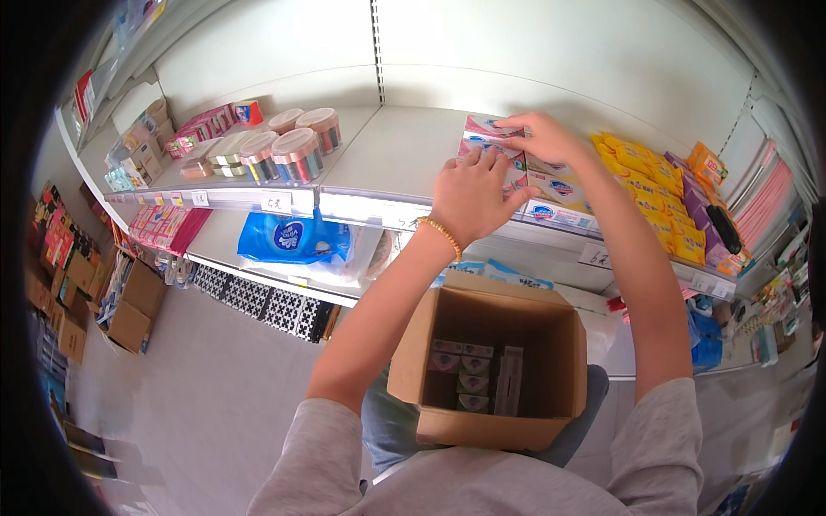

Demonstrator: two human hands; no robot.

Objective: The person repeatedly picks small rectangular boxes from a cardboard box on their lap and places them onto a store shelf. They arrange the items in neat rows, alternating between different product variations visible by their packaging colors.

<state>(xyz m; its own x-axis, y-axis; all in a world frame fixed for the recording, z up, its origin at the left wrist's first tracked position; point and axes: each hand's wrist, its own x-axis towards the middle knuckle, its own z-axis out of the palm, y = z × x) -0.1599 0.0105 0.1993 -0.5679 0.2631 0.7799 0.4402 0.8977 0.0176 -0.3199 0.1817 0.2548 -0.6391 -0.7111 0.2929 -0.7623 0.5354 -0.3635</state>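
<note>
Small pink-and-white soap boxes (482, 129) sit in a row running back on the upper shelf (387, 155). My left hand (471, 193) lies over the nearer ones, fingers stretched forward and thumb out to the right. At the far end of the row, my right hand (549, 140) touches the boxes with its fingers extended and apart. Pale boxes with a blue emblem (559, 189) stand directly to the right, partly under my right forearm. An open cardboard carton (495, 427) rests on my lap, with several similar small boxes (473, 378) at its bottom.
Yellow packets (658, 193) and purple packs (701, 211) fill the shelf's right side. Clear round tubs (297, 153) stand at the left. A blue package (288, 239) lies on the lower shelf. Another cardboard carton (142, 301) is on the floor at left.
</note>
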